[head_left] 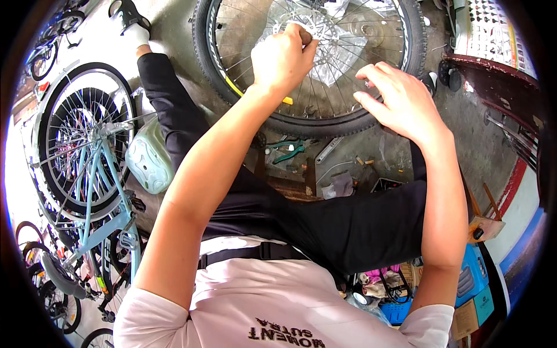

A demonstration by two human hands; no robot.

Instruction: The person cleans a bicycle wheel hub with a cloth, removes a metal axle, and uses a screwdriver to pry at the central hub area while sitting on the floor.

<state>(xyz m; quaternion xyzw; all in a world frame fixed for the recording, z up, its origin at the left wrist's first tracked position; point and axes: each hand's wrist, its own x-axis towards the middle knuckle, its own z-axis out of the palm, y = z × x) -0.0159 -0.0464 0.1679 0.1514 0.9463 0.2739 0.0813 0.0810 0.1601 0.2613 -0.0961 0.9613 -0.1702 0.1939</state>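
A bicycle wheel with a knobbly black tyre and thin spokes lies in front of me, its far edge cut off by the picture. My left hand is closed in a fist over the wheel's hub area, beside the silver disc rotor. A small brown rounded end shows at its fingers; what it belongs to is hidden. Above the right side of the spokes, my right hand is held with fingers apart and slightly curled, nothing in it.
Green-handled pliers and a silver wrench-like tool lie on the floor between my legs and the wheel. At left stand a light-blue bicycle and a pale green helmet-like shell. A dark red table edge juts in at right.
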